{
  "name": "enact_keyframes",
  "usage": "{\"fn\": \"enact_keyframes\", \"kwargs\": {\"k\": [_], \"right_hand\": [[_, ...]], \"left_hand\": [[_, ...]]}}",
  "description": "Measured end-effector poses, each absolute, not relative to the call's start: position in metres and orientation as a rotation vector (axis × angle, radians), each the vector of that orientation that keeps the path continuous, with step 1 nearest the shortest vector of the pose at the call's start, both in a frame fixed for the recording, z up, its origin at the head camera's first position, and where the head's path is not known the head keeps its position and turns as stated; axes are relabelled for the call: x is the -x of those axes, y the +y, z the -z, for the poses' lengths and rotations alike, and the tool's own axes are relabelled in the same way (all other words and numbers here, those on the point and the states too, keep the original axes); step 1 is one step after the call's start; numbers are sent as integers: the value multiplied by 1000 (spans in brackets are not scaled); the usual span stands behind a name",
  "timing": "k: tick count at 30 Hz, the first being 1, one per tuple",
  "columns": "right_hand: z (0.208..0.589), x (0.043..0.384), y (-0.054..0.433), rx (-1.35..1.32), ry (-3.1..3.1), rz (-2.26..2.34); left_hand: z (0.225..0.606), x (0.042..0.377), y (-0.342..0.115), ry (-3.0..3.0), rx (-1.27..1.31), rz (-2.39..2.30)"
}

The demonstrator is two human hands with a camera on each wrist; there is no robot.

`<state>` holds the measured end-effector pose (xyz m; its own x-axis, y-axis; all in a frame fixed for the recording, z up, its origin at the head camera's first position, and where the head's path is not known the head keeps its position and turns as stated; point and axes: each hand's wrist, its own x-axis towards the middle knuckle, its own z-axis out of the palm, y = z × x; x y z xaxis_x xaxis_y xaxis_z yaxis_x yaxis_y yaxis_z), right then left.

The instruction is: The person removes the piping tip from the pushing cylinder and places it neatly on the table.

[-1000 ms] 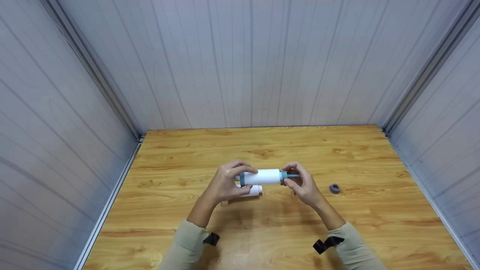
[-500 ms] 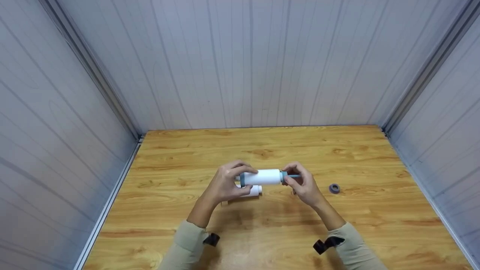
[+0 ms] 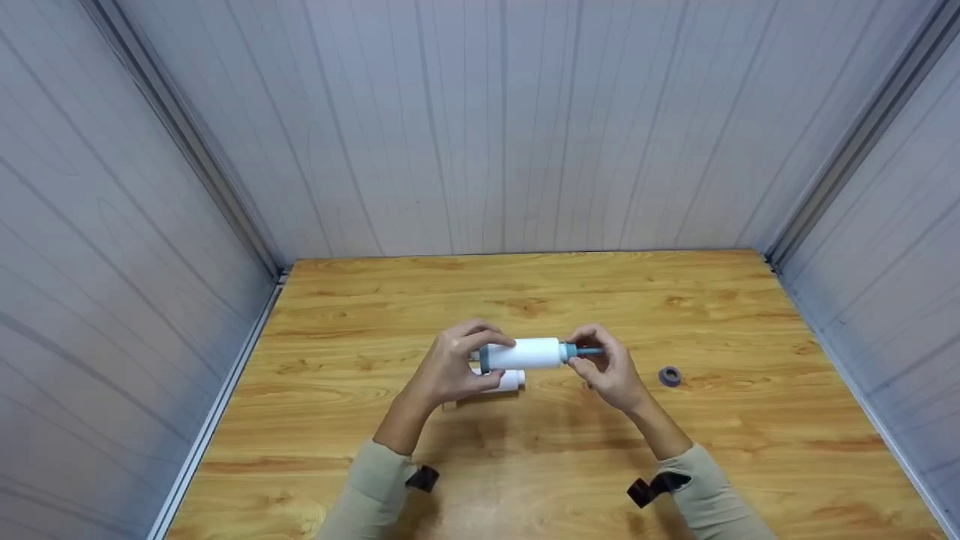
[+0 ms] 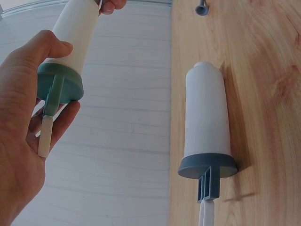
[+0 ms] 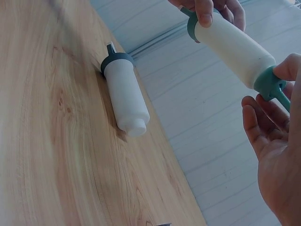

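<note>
Above the table, a white cylindrical bottle (image 3: 534, 353) lies level between both hands. My left hand (image 3: 456, 366) grips its green flanged end (image 4: 61, 82), from which a handle with a pale tip sticks out. At the bottle's narrow other end, my right hand (image 3: 611, 376) pinches a green nozzle cap (image 5: 266, 83) between thumb and fingers. A thin spout (image 5: 282, 100) points out past those fingers. Below lies a second white bottle (image 4: 207, 113) on its side, with a dark grey flanged end (image 4: 209, 165) and a bare white neck (image 5: 135, 127); my left hand partly covers it in the head view.
On the wood-grain table (image 3: 360, 300), a small grey ring-shaped piece (image 3: 670, 376) lies right of my right hand. Another tiny piece (image 3: 588, 385) shows by the right fingertips. Pale panel walls (image 3: 480, 150) enclose the back and both sides.
My right fingers and the green nozzle cap have shifted slightly to the right, and a bit more of the white neck shows. The left hand holds its place.
</note>
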<state>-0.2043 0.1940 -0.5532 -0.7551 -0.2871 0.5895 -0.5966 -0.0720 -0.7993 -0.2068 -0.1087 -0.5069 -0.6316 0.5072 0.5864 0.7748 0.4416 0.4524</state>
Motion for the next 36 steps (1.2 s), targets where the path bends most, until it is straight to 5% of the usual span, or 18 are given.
{"fn": "enact_keyframes", "kwargs": {"k": [36], "right_hand": [[557, 207, 212, -1031, -1853, -1895]], "left_hand": [[539, 195, -135, -2315, 1018, 1061]]}}
